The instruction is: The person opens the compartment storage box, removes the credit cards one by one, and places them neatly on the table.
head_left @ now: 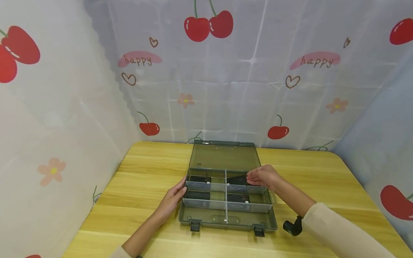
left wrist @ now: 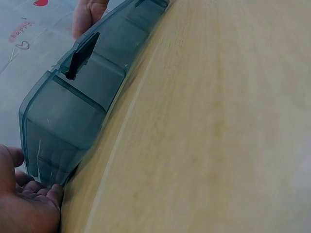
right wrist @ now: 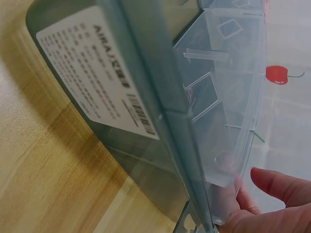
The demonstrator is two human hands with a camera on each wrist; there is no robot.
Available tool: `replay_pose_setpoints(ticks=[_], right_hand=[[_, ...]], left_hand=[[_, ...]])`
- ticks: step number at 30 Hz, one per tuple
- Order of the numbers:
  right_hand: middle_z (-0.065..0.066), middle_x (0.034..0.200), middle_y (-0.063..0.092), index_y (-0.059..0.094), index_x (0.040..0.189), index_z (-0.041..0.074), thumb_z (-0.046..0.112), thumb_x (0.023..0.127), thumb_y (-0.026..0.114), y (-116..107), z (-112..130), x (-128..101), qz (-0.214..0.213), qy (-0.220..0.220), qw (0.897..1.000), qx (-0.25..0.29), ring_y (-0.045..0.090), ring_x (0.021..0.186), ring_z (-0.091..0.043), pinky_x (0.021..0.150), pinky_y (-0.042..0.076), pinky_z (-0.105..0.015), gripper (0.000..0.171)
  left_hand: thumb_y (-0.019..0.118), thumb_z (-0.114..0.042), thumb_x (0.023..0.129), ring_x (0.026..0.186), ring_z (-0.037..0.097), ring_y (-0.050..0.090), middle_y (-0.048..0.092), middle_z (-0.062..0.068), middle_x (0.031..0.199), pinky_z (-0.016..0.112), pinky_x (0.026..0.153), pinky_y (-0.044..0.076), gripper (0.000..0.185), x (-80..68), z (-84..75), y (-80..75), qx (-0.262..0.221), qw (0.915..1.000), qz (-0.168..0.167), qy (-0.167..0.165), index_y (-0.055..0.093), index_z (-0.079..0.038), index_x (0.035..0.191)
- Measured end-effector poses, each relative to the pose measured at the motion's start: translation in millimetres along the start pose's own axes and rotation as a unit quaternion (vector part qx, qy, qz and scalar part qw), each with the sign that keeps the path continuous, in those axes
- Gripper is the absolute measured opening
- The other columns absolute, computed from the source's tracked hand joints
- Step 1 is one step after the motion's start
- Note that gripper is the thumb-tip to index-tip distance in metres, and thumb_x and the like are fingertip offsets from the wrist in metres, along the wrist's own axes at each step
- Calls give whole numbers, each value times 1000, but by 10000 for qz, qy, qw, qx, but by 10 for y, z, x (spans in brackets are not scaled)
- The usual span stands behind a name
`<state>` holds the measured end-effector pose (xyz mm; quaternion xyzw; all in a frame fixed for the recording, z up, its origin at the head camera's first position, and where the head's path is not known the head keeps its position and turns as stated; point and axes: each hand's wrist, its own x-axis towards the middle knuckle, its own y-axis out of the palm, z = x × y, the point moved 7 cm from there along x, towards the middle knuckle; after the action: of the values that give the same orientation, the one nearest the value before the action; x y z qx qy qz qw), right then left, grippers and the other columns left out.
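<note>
A smoky-green clear plastic storage box (head_left: pixel 206 214) lies on the table with its lid (head_left: pixel 226 156) raised at the back. My left hand (head_left: pixel 174 197) grips the box's left side, fingers curled at the wall in the left wrist view. At the back right compartment, my right hand (head_left: pixel 264 176) pinches the right end of a black card (head_left: pixel 237 180), which lies tilted there. In the right wrist view the fingers (right wrist: pixel 245 199) reach behind a clear wall. Black cards marked VIP sit in the back left (head_left: pixel 200 179) and middle right (head_left: pixel 238 198) compartments; another black piece (head_left: pixel 198 195) is at middle left.
Clear dividers (head_left: pixel 226 206) split the box into compartments. Two dark latches (head_left: pixel 195 225) hang open at its front. A black curved object (head_left: pixel 293 226) shows beside the right sleeve. The wooden table (head_left: pixel 148 168) meets a cherry-printed curtain (head_left: pixel 226 107) behind.
</note>
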<state>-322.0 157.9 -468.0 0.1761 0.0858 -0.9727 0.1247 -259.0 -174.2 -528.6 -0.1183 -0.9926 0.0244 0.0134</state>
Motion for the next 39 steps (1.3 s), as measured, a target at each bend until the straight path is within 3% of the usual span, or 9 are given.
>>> replay_pose_setpoints(ticks=[9, 22, 32, 39], right_hand=[[-31, 105, 62, 55, 112, -22, -1, 93, 52, 22, 38, -22, -46, -191, 9997, -129, 67, 87, -29, 80, 55, -37, 28], [-31, 103, 63, 52, 117, -23, -2, 92, 54, 31, 85, -12, 41, -290, 9996, 23, 68, 82, -25, 78, 56, -35, 32], [-28, 103, 65, 55, 117, -19, -1, 90, 59, 70, 60, -6, 29, -370, 9992, -169, 68, 87, -30, 75, 56, -35, 33], [-26, 99, 67, 57, 117, -17, 0, 88, 61, 74, 52, -9, -21, -425, 9985, -340, 69, 81, -27, 75, 56, -39, 33]], left_hand=[[49, -32, 99, 140, 16, 17, 23, -3, 153, 36, 111, 21, 58, -2, -2, 5, -42, 10000, 49, 71, 28, -12, 149], [48, -29, 99, 140, 17, 18, 22, -1, 154, 37, 111, 21, 56, 7, -8, 6, -131, 9998, 72, 108, 28, -11, 149], [46, -26, 101, 140, 18, 19, 21, 1, 154, 39, 111, 22, 54, -10, -9, 17, -122, 9998, 145, 83, 26, -13, 150], [47, -28, 100, 140, 19, 20, 20, 2, 154, 39, 110, 22, 56, -10, -18, 15, -90, 9998, 121, 100, 27, -12, 149]])
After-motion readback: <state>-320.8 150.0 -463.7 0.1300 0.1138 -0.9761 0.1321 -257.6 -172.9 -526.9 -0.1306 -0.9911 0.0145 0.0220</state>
